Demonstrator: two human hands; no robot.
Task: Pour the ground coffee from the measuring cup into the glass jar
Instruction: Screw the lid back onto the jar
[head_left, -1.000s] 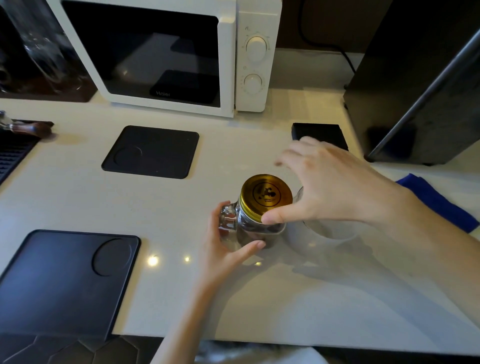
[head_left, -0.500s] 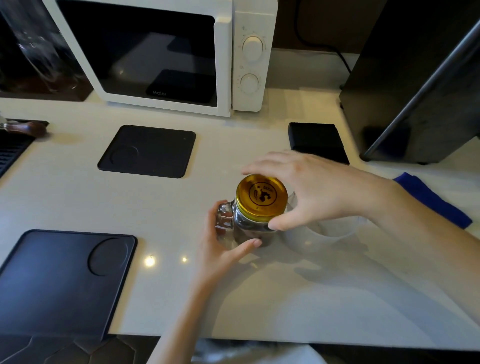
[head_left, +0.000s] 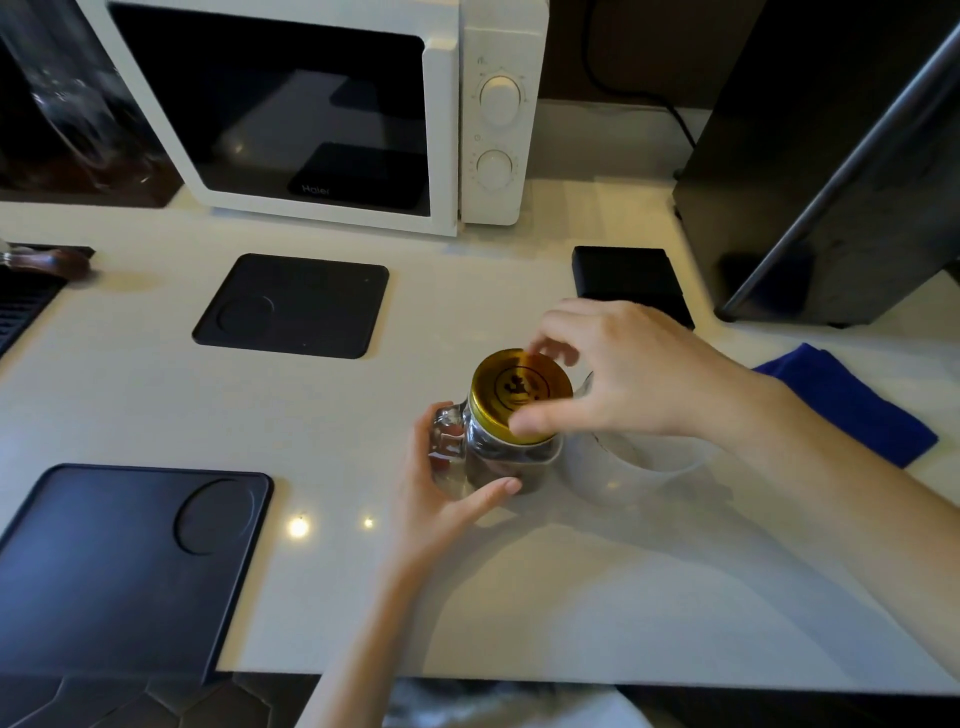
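Note:
A glass jar (head_left: 493, 460) with a handle stands upright at the middle of the white counter, with dark ground coffee showing through its wall. A gold lid (head_left: 519, 392) sits on its mouth. My left hand (head_left: 441, 499) wraps the jar's body and handle from the near side. My right hand (head_left: 623, 374) comes from the right, with thumb and fingertips pinched on the lid's rim. Right of the jar and touching it stands a clear measuring cup (head_left: 618, 467), partly hidden under my right wrist; it looks empty.
A white microwave (head_left: 332, 114) stands at the back. Two black mats lie on the counter, one mid-left (head_left: 291, 306), one near-left (head_left: 119, 566). A small black box (head_left: 628, 275) and a tall dark appliance (head_left: 831, 156) are at the back right. A blue cloth (head_left: 852, 405) lies right.
My right hand's grip has shifted around the gold lid, and the lid's printed mark has turned. The left hand stays on the jar, which has not moved.

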